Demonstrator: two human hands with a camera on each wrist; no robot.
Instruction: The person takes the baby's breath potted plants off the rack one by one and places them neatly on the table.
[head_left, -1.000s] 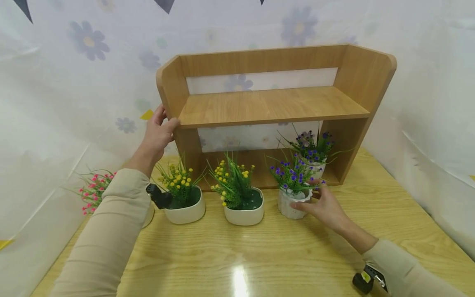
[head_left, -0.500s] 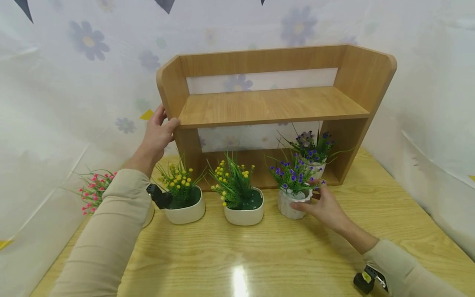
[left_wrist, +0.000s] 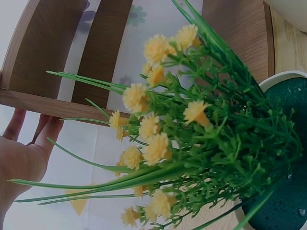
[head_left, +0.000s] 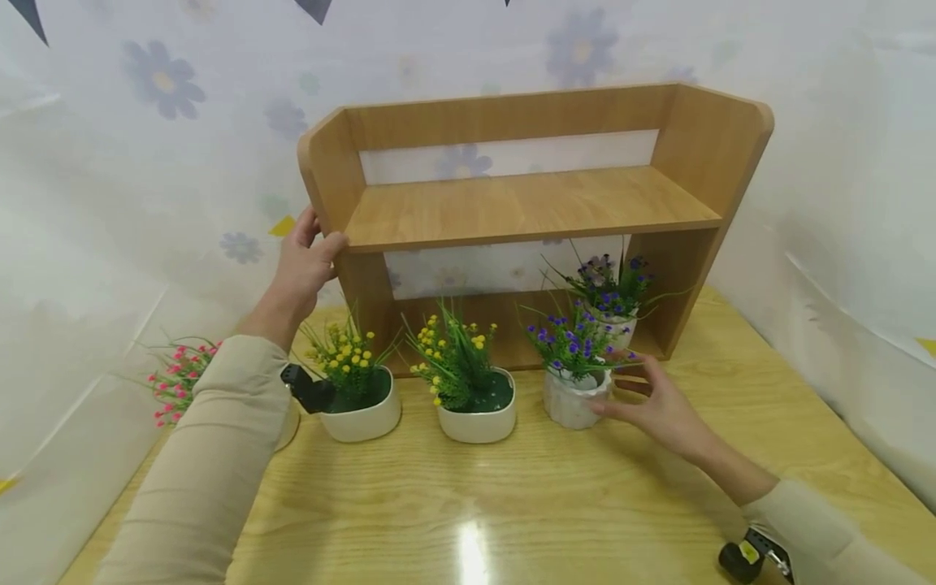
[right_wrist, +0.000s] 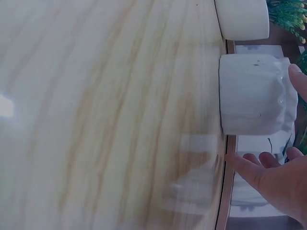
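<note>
My left hand (head_left: 303, 264) holds the left side panel of a wooden shelf (head_left: 526, 203), thumb at the front edge and fingers behind it. In the left wrist view its fingers show beside the panel. My right hand (head_left: 669, 410) is spread around the right side of a white pot (head_left: 573, 402) with purple flowers, which stands on the table before the shelf. The right wrist view shows the fingers apart from the pot and the thumb by its rim. Another white pot (head_left: 617, 329) with purple flowers stands inside the lower shelf, partly hidden.
Two cream oval pots with yellow flowers, one at the left (head_left: 363, 418) and one in the middle (head_left: 478, 422), stand before the shelf. Pink flowers (head_left: 179, 378) are partly hidden behind my left sleeve. A patterned white sheet (head_left: 168, 162) hangs behind the wooden table (head_left: 409, 520).
My right hand has loosened from the white pot and drawn slightly to the right, its fingers spreading. My left hand keeps its hold on the shelf. The head view has shifted slightly.
</note>
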